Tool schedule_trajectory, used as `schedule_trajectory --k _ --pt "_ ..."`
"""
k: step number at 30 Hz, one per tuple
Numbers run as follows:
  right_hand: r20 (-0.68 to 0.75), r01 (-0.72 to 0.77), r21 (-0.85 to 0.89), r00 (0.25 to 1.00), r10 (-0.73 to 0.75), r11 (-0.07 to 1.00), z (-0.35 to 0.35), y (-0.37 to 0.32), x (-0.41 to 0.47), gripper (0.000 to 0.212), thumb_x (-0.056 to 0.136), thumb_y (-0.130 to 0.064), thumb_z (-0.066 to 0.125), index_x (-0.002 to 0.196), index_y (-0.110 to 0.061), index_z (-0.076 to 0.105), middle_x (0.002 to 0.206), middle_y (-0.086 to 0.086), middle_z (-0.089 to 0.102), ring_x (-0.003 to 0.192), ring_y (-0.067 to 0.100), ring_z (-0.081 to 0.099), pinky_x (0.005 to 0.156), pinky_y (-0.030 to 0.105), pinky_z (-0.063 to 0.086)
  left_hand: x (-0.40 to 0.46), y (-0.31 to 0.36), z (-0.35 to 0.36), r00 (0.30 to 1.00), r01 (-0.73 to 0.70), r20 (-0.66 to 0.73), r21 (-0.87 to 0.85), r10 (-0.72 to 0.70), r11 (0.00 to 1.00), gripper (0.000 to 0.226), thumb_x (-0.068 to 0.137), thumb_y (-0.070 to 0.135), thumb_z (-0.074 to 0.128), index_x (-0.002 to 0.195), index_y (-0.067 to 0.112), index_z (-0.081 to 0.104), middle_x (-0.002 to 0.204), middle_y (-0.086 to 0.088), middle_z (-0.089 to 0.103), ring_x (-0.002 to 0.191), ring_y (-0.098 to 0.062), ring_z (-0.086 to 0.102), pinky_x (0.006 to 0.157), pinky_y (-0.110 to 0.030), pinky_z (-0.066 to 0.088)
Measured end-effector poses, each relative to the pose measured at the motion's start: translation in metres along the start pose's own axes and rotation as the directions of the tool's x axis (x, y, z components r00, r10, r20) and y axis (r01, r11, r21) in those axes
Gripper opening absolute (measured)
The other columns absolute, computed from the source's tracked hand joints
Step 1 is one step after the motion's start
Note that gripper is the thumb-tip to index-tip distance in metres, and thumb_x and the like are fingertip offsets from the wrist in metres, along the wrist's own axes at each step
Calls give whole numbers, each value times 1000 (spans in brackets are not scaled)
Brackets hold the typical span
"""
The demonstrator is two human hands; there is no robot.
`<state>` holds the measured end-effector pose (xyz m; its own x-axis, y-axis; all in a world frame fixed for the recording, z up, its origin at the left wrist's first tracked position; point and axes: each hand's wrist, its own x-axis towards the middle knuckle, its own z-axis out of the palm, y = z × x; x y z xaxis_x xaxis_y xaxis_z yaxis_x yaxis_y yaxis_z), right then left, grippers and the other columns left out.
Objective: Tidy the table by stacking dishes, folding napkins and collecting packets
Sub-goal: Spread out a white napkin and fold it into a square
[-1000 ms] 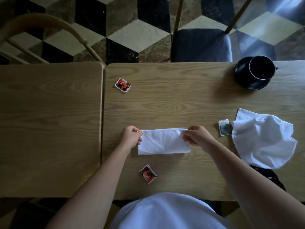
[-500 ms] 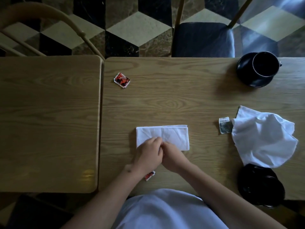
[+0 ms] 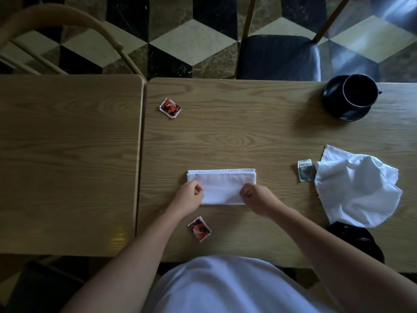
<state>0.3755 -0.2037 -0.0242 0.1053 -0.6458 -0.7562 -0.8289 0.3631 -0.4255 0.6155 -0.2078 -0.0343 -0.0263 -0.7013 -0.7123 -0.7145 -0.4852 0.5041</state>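
Near the table's (image 3: pixel 248 136) front edge, the left hand (image 3: pixel 188 196) and right hand (image 3: pixel 259 197) pinch the folded napkin's (image 3: pixel 222 185) near corners, probably to fold it again.

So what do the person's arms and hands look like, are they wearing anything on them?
Both forearms are bare up to the frame edge: no sleeves show. The left hand and the right hand carry no gloves, and no rings, watch or bracelets can be seen. The only clothing in view is a white top on the torso.
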Motion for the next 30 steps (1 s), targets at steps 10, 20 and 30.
schedule_trajectory --k 10,20,30 --pt "83 181 259 975 -208 949 -31 -63 -13 23 92 -11 55 102 -17 74 93 -5 74 84 8 68 74 23 52 -43 22 5 947 -301 -85 105 310 948 14 89 16 61 78 12 69 75 -7 64 68 -21 57 64 -29 40" --pt "185 131 158 970 -160 979 -37 -99 -19 40 96 -38 59 84 0 66 81 7 58 75 17 49 66 31 36 -36 63 0 942 -336 237 626 239 704 48 91 29 49 140 27 44 127 -3 63 104 -28 65 68 -30 42" --pt "-1 83 -115 997 -83 990 -27 -53 9 23 83 -36 73 85 -13 67 97 9 72 90 20 63 70 29 46 -47 80 49 961 147 265 -242 -80 959 11 91 19 62 99 11 60 88 -16 67 72 -27 61 64 -29 44"
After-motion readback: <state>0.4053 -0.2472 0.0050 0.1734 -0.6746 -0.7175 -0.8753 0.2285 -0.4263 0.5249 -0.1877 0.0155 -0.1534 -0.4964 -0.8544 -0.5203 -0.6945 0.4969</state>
